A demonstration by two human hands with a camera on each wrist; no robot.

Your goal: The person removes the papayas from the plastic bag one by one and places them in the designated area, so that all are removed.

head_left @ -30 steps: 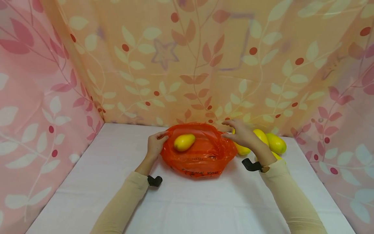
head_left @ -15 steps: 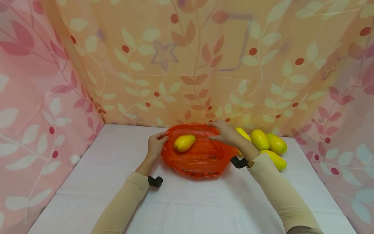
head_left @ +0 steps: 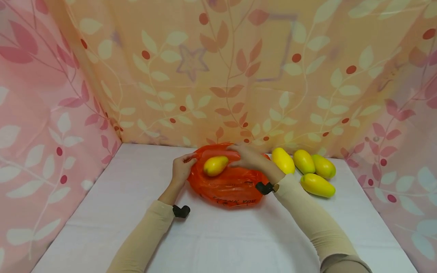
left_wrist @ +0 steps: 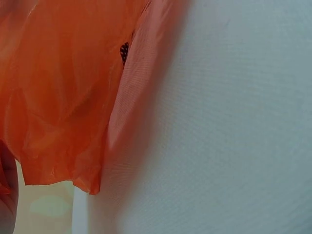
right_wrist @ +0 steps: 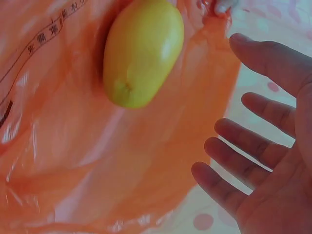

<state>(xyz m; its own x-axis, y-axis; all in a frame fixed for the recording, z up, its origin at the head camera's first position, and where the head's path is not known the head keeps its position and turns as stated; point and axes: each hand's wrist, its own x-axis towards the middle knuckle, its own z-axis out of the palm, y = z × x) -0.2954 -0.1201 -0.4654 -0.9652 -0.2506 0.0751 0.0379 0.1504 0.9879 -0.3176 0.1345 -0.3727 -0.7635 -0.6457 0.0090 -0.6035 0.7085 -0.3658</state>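
A red plastic bag [head_left: 225, 191] lies on the white table in the head view, its mouth spread, with printed lettering on its front. One yellow mango [head_left: 216, 166] rests in it, apart from both hands. My left hand [head_left: 181, 168] pinches the bag's left rim. The left wrist view shows the bag's side [left_wrist: 63, 97] and only a sliver of that hand [left_wrist: 7, 195]. Over the bag's right half is my right hand [head_left: 250, 157], fingers spread toward the mango. In the right wrist view the right hand [right_wrist: 273, 141] holds nothing, beside the mango [right_wrist: 144, 53].
Several more yellow mangoes lie at the back right, among them one near the bag [head_left: 282, 160] and one toward the front [head_left: 318, 185]. Patterned curtains [head_left: 218, 76] enclose the white table [head_left: 222, 239] at the back and both sides.
My right hand has moved left from the bag's right rim to above its inside, near the mango, uncovering the mangoes on the right. The left hand, bag and mango inside look unmoved.
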